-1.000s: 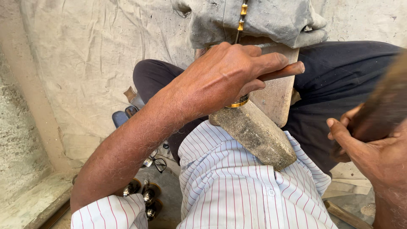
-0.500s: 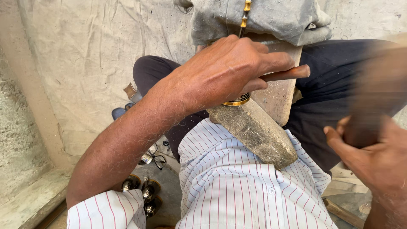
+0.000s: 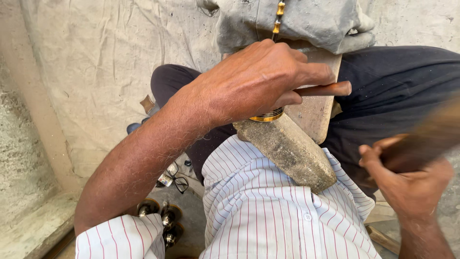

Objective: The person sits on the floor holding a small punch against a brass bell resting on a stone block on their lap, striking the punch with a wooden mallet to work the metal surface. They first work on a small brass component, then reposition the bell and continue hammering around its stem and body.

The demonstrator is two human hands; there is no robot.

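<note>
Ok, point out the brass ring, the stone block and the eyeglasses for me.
brass ring (image 3: pixel 267 116), head view, on its exposed gold edge under the left hand.
stone block (image 3: pixel 287 151), head view, middle of its rough grey top face.
eyeglasses (image 3: pixel 178 181), head view, on the dark frame.

White shirt with thin red stripes (image 3: pixel 268 211), small white buttons, rolled-up sleeves (image 3: pixel 122 240), dark trousers (image 3: pixel 397 96)

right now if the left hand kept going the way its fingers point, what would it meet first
The left hand points right, along the wooden handle it grips. Beyond that, probably the dark trouser leg, though depth is unclear.
</note>
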